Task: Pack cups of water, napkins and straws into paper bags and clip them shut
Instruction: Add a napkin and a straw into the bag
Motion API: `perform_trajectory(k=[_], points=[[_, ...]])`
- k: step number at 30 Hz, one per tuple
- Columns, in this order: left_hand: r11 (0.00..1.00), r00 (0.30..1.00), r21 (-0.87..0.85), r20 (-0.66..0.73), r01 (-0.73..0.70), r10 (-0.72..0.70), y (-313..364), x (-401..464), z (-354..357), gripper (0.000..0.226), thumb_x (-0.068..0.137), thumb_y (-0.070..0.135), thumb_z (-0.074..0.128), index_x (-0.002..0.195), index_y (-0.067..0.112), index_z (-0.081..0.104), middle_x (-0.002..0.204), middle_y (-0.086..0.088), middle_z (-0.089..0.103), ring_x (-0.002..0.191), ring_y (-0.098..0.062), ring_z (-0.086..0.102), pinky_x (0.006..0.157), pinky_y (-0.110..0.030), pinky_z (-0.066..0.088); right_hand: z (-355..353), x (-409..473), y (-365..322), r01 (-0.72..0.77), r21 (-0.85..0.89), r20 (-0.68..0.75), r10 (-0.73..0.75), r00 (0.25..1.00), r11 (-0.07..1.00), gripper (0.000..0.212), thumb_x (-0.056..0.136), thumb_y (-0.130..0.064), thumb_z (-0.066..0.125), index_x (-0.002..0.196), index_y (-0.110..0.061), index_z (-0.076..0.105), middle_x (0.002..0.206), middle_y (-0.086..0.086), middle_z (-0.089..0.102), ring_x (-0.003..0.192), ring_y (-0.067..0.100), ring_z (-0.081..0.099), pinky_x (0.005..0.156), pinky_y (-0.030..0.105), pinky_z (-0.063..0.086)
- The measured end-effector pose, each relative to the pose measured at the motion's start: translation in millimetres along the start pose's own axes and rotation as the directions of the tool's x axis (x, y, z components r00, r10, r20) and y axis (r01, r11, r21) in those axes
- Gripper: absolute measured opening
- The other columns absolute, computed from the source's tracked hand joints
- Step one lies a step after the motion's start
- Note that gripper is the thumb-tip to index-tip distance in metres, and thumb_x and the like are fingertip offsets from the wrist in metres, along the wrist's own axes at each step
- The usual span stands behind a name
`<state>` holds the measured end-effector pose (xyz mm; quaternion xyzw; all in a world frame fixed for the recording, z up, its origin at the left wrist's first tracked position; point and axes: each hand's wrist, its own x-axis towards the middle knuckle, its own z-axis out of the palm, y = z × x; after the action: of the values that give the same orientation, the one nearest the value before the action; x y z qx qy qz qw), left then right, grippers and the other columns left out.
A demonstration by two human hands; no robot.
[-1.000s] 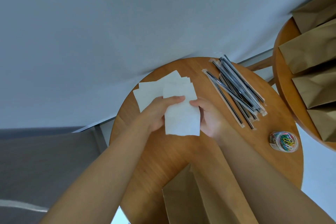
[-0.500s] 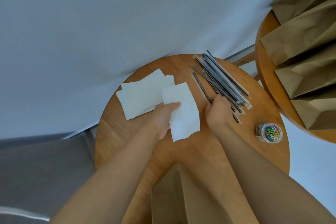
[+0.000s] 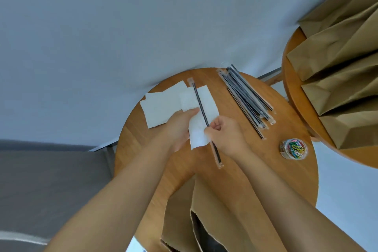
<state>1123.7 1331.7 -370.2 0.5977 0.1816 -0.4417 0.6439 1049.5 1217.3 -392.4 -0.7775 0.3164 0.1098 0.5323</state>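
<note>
My left hand (image 3: 180, 127) holds a white napkin (image 3: 204, 106) above the round wooden table (image 3: 266, 170), thumb on top of the sheet. My right hand (image 3: 227, 134) pinches a black wrapped straw (image 3: 201, 108) and lays it across that napkin. More napkins (image 3: 161, 106) lie in a loose stack just left of it. A bundle of wrapped straws (image 3: 248, 101) lies to the right. An open brown paper bag (image 3: 204, 223) stands at the near edge under my forearms; its inside is dark. No cup is visible.
A clear tub of coloured paper clips (image 3: 294, 149) sits on the table's right side. Several brown paper bags (image 3: 337, 80) lie on a second wooden table (image 3: 294, 96) at the right. A pale wall is behind, a grey surface to the left.
My right hand reached to the straw bundle, picked out one straw and brought it left over the napkin. My left hand kept the napkin.
</note>
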Motion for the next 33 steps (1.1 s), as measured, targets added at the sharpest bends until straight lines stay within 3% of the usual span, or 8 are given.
perform_trajectory(k=[6,9,13,16,19,27,31,33], points=[[0.864,0.931,0.373,-0.002,-0.338,0.365,28,-71,15,0.003,0.091,0.023,0.062,0.090,0.024,0.064,0.092,0.003,0.070,0.085,-0.013,0.066,0.069,-0.017,0.055,-27,-46,-41,0.191,-0.097,0.054,-0.186,0.981,0.977,0.014,0.076,-0.019,0.069,0.068,-0.024,0.058,0.062,-0.010,0.055,0.054,0.002,0.049,0.051,0.018,0.036],[0.795,0.869,0.377,0.053,-0.474,0.493,41,-115,29,0.011,0.094,0.019,0.057,0.100,0.017,0.066,0.103,-0.006,0.071,0.093,-0.019,0.068,0.082,-0.030,0.055,-53,-77,-69,0.274,-0.051,-0.053,-0.277,0.960,0.960,0.019,0.077,-0.035,0.069,0.081,-0.028,0.052,0.083,-0.011,0.056,0.073,0.000,0.052,0.058,0.019,0.037],[0.723,0.797,0.346,0.169,-0.598,0.579,54,-177,44,0.022,0.096,0.017,0.053,0.112,0.010,0.065,0.106,-0.004,0.071,0.093,-0.013,0.069,0.077,-0.022,0.056,-96,-123,-119,0.326,0.227,-0.057,-0.322,0.945,0.918,0.053,0.074,-0.040,0.073,0.118,-0.025,0.049,0.118,-0.012,0.054,0.104,0.006,0.055,0.080,0.025,0.046],[0.678,0.756,0.336,0.239,-0.654,0.610,55,-220,52,0.021,0.095,0.021,0.055,0.109,0.013,0.068,0.103,0.004,0.072,0.093,-0.004,0.068,0.070,-0.010,0.050,-116,-163,-142,0.402,0.286,0.106,-0.445,0.889,0.870,0.016,0.081,-0.021,0.068,0.096,-0.018,0.068,0.093,0.001,0.072,0.090,0.018,0.068,0.078,0.036,0.054],[0.665,0.733,0.308,0.282,-0.680,0.619,46,-255,54,0.017,0.093,0.023,0.057,0.103,0.018,0.069,0.100,0.007,0.073,0.095,-0.006,0.068,0.073,-0.012,0.050,-122,-201,-148,0.446,0.285,0.089,-0.487,0.869,0.848,0.008,0.083,-0.012,0.067,0.090,-0.014,0.070,0.085,0.003,0.073,0.086,0.021,0.069,0.082,0.040,0.055],[0.708,0.770,0.303,0.249,-0.638,0.588,-13,-287,52,0.013,0.092,0.017,0.059,0.100,0.014,0.069,0.101,-0.008,0.071,0.093,-0.019,0.067,0.082,-0.027,0.053,-109,-267,-109,0.516,0.117,-0.070,-0.511,0.857,0.849,0.019,0.089,-0.017,0.058,0.086,-0.035,0.057,0.082,-0.012,0.064,0.075,-0.004,0.061,0.061,0.012,0.049],[0.757,0.785,0.256,0.016,-0.602,0.619,-40,-278,47,0.027,0.088,0.002,0.047,0.093,0.021,0.066,0.088,0.007,0.068,0.083,-0.008,0.063,0.073,-0.015,0.050,-104,-285,-89,0.515,0.064,-0.128,-0.505,0.854,0.855,0.025,0.094,-0.023,0.053,0.119,-0.024,0.049,0.097,-0.018,0.059,0.082,-0.010,0.058,0.058,0.000,0.042],[0.713,0.763,0.447,-0.099,-0.540,0.639,-54,-270,43,0.024,0.092,0.008,0.042,0.095,0.021,0.062,0.087,0.012,0.061,0.077,0.002,0.056,0.064,-0.009,0.044,-101,-292,-82,0.517,0.058,-0.134,-0.506,0.852,0.854,0.026,0.094,-0.025,0.054,0.117,-0.029,0.043,0.095,-0.024,0.053,0.082,-0.018,0.054,0.058,-0.002,0.041]])
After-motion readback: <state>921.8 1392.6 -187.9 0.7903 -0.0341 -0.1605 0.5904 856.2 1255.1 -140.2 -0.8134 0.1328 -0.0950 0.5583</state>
